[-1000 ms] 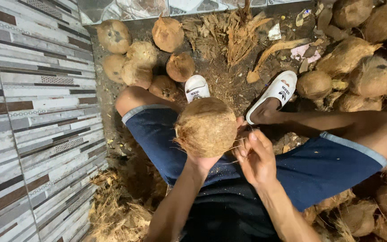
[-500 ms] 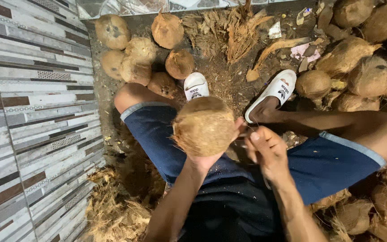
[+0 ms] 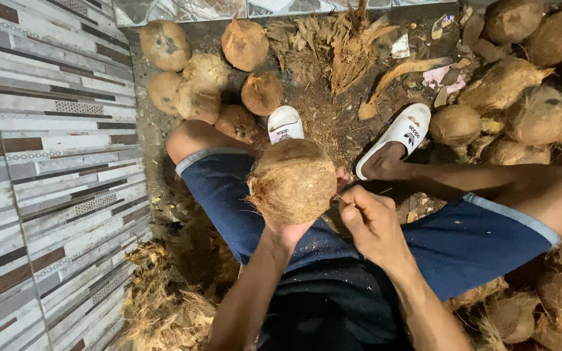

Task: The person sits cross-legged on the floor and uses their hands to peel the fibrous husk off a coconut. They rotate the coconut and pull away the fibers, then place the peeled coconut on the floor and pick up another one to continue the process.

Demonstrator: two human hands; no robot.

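Observation:
A round, brown, fibrous coconut (image 3: 293, 180) is held up over my lap, resting on my left hand (image 3: 289, 232), whose fingers grip it from below. My right hand (image 3: 372, 220) is right beside the coconut's right side, its fingers pinched together on thin strands of husk fibre that run to the shell. Both my legs in blue shorts stretch forward, with white slippers (image 3: 398, 135) on my feet.
Several husked coconuts (image 3: 198, 78) lie ahead by a striped tiled wall (image 3: 47, 175). A heap of unhusked coconuts (image 3: 521, 97) fills the right side. Loose husk fibre (image 3: 164, 299) is piled at lower left and more (image 3: 339, 45) at the top centre.
My right hand has closed from spread fingers to a pinch and pulled slightly down and right, away from the coconut. The coconut stays in my left hand.

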